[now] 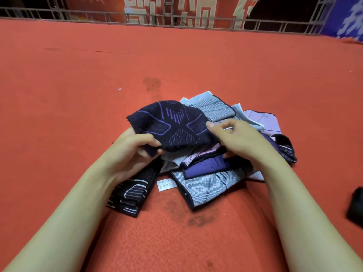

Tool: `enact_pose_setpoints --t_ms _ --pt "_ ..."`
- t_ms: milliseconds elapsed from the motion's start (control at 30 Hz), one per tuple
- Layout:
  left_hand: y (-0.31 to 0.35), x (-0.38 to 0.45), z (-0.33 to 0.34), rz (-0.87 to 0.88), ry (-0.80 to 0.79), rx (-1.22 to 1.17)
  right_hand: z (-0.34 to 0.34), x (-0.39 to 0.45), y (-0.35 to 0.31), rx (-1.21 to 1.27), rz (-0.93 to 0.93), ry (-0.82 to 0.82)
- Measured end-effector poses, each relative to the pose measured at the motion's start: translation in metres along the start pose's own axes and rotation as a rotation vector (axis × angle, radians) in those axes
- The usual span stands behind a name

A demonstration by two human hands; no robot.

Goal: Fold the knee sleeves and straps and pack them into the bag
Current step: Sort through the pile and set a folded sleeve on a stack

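Note:
A dark navy knee sleeve (169,124) with purple line patterns is lifted above a pile of sleeves. My left hand (135,148) grips its lower left edge, fingers curled round the fabric. My right hand (233,138) pinches its right edge with thumb on top. Under it lie a grey striped sleeve (206,185), a purple one (204,165), a pale grey one (214,107) and a pink one (263,120). A black sleeve with white lines (129,195) lies under my left forearm. No bag is clearly visible.
Everything lies on a red felt surface (98,85) with dark stains. A small white label (167,184) sits beside the pile. A black object (356,205) is cut off at the right edge. A metal railing (176,18) with banners runs along the far side.

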State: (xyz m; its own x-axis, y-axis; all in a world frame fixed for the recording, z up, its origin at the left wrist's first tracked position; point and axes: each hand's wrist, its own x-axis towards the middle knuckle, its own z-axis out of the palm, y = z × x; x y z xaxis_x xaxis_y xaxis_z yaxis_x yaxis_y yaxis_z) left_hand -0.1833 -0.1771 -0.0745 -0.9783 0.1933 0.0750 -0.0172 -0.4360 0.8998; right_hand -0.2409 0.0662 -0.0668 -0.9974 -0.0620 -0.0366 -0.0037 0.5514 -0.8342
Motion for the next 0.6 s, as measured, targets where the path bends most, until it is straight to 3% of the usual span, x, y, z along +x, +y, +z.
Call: enact_pose_setpoints --t_ms 133,300,367,467,600 --pt "0.000 0.001 -0.010 0.015 -0.025 0.084 0.002 0.004 0.006 -0.170 -0.121 0.071" --pt "0.003 0.003 -0.018 0.000 0.048 0.143 -0.009 0.005 0.003 0.294 -0.036 0.087" --pt "0.005 0.002 -0.023 -0.038 0.000 0.164 -0.015 0.007 0.004 0.362 -0.013 0.163" --pt "0.007 0.002 -0.025 -0.123 0.060 0.248 -0.022 0.009 0.007 0.447 0.012 0.230" --pt "0.002 0.001 -0.019 -0.126 0.058 0.198 -0.022 0.005 0.008 0.497 0.038 0.129"
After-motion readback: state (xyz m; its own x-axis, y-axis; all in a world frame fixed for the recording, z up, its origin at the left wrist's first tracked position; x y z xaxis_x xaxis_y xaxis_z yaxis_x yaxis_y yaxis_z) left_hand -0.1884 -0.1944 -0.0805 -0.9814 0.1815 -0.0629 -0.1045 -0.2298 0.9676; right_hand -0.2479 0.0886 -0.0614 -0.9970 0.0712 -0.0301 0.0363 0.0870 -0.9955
